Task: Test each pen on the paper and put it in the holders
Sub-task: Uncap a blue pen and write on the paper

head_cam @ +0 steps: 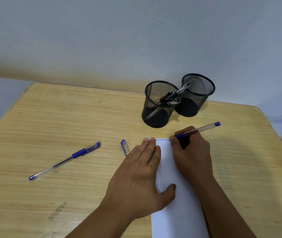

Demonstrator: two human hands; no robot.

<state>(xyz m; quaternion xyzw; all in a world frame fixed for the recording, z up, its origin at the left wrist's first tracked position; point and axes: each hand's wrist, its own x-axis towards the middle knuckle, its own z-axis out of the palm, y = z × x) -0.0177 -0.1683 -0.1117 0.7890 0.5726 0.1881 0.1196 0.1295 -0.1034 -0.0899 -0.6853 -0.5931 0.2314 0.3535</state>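
The right hand has its grip closed round a clear blue-tipped ballpoint pen, writing at the far edge of the white paper sheet. The left hand lies flat, fingers straight, pinning the sheet to the wooden bench. If that hand lifts, the sheet could skid and smear.

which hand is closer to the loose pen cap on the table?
Left. The left hand lies flat on the paper, its outer edge right beside the pen cap. The right hand, gripping the blue pen, is farther right, beyond the left hand.
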